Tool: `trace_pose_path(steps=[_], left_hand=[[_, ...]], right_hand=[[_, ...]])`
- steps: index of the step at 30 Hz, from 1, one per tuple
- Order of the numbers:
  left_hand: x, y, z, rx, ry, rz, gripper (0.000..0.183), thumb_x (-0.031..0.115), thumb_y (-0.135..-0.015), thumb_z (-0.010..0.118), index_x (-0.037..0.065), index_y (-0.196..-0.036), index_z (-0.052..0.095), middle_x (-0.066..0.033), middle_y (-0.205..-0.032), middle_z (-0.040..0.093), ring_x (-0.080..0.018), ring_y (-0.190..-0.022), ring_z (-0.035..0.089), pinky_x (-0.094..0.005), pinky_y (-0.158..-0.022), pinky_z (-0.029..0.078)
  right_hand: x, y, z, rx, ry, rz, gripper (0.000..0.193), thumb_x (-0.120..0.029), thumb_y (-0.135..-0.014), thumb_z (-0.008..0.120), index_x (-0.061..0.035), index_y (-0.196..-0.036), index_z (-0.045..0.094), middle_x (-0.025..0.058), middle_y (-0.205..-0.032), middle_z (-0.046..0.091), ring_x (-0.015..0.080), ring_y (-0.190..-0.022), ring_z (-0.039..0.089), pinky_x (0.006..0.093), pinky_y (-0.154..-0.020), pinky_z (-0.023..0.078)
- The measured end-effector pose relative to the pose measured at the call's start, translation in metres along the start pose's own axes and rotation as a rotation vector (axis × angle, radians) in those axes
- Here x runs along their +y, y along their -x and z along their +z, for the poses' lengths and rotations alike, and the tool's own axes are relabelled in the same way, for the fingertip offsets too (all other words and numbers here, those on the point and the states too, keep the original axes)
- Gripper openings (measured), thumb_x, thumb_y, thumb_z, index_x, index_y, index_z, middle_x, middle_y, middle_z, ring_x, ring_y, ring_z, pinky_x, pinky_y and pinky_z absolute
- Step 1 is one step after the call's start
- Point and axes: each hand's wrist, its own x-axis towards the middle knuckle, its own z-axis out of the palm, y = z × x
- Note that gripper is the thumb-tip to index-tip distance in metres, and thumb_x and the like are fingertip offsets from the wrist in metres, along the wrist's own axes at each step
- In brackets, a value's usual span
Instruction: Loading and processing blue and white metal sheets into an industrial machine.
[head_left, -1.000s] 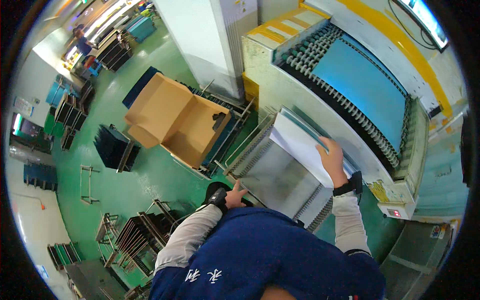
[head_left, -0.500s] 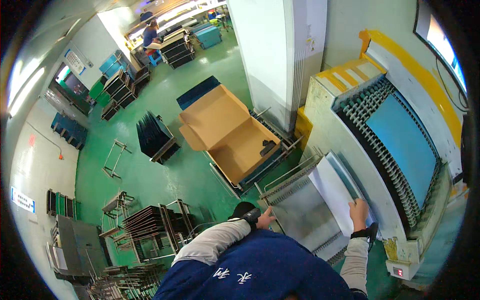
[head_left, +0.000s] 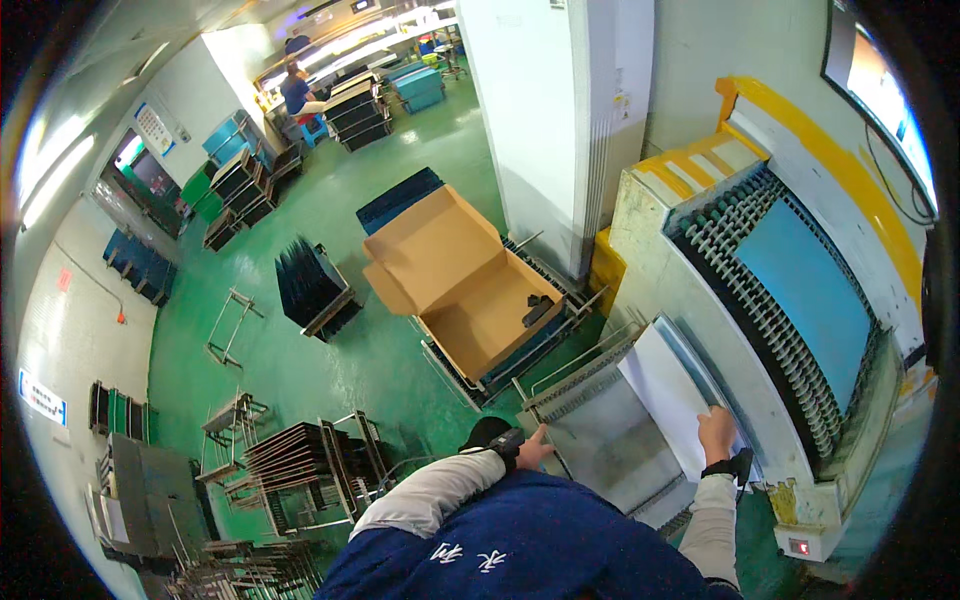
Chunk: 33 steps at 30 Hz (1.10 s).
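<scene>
A slotted metal rack (head_left: pixel 607 447) stands in front of me, with comb-like rows along its far and near sides. At its right side, white sheets (head_left: pixel 665 390) stand on a slant, with pale blue-edged panels (head_left: pixel 697 362) just behind them. My right hand (head_left: pixel 716 434) is closed on the upper right edge of the white sheet. By the rack's left edge is my left hand (head_left: pixel 533 450), a finger stretched out and nothing visible in it; whether it touches the rail is unclear. Dark bands sit at both wrists.
A conveyor machine (head_left: pixel 800 300) with rollers and a light blue panel runs along the right. Ahead, an open cardboard box (head_left: pixel 470 285) holding small black pieces rests on a rack. A white pillar (head_left: pixel 535 120) rises behind. Metal racks (head_left: pixel 300 465) stand left; a person (head_left: pixel 296 92) sits far off.
My left hand's fingers are less spread and the hand sits slightly lower. The right hand keeps its grip on the sheet, a little lower too. The view has shifted slightly.
</scene>
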Motion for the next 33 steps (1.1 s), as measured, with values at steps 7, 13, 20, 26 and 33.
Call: trace_pose_path(steps=[7,13,20,26,33], left_hand=[[-0.003,-0.002,-0.004,-0.023,0.032,0.038,0.089,0.042,-0.067,0.082,0.025,-0.144,0.042,-0.0281,-0.156,0.002,-0.0477,-0.117,0.054,-0.0474,-0.096,0.049],[-0.005,-0.01,0.003,0.005,-0.013,0.011,0.08,0.031,-0.071,0.081,0.028,-0.142,0.045,-0.0226,-0.158,0.002,-0.0461,-0.117,0.055,-0.0463,-0.094,0.05],[-0.006,-0.027,0.027,0.135,-0.076,-0.094,0.058,0.019,-0.082,0.068,0.036,-0.136,0.052,-0.014,-0.159,0.015,-0.0381,-0.118,0.056,-0.0436,-0.089,0.051],[-0.014,-0.051,0.059,0.324,0.656,-0.277,0.068,0.04,-0.08,0.07,0.025,-0.142,0.046,-0.0208,-0.137,0.051,-0.0392,-0.115,0.058,-0.0454,-0.091,0.048],[0.005,-0.04,0.051,0.487,0.755,-0.424,0.076,0.038,-0.081,0.069,0.019,-0.147,0.036,-0.021,-0.119,0.063,-0.036,-0.108,0.06,-0.0446,-0.088,0.048]], right_hand=[[0.005,0.0,0.012,-0.004,-0.008,0.0,0.03,-0.028,-0.076,0.074,-0.0023,-0.09,0.07,0.022,-0.095,0.068,0.0379,-0.091,0.066,0.0473,-0.078,0.051],[0.006,0.007,0.017,0.041,-0.029,-0.041,0.027,-0.026,-0.076,0.073,-0.0017,-0.087,0.071,0.0235,-0.091,0.068,0.0413,-0.089,0.065,0.0493,-0.077,0.05],[-0.001,0.013,-0.004,0.062,-0.045,-0.028,0.03,-0.027,-0.074,0.072,0.0005,-0.085,0.069,0.0252,-0.089,0.067,0.0421,-0.09,0.064,0.0497,-0.078,0.05],[-0.018,0.025,-0.084,0.073,-0.021,0.065,0.032,-0.028,-0.073,0.073,-0.0006,-0.089,0.07,0.024,-0.089,0.067,0.0428,-0.088,0.064,0.0487,-0.076,0.05],[0.023,0.053,-0.189,0.254,-0.155,-0.01,0.042,-0.028,-0.077,0.072,0.0069,-0.099,0.063,0.027,-0.098,0.061,0.0423,-0.089,0.056,0.0465,-0.084,0.044]])
